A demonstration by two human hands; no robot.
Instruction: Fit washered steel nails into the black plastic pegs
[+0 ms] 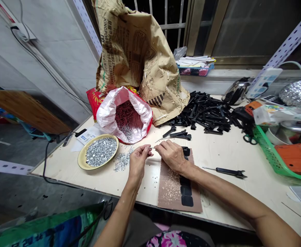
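- Your left hand [138, 158] and right hand [172, 156] pinch one thin metal rod [152, 148].
- Metal bits [123, 161]: left of them.
- Brown board [172, 204]: beneath your right hand.

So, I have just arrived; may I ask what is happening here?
A person's left hand and right hand, close together over the table, pinch a thin metal piece between them. To the left is a plate of small metal parts; beyond the hands are an open bag of thin rods and a pile of black pieces.
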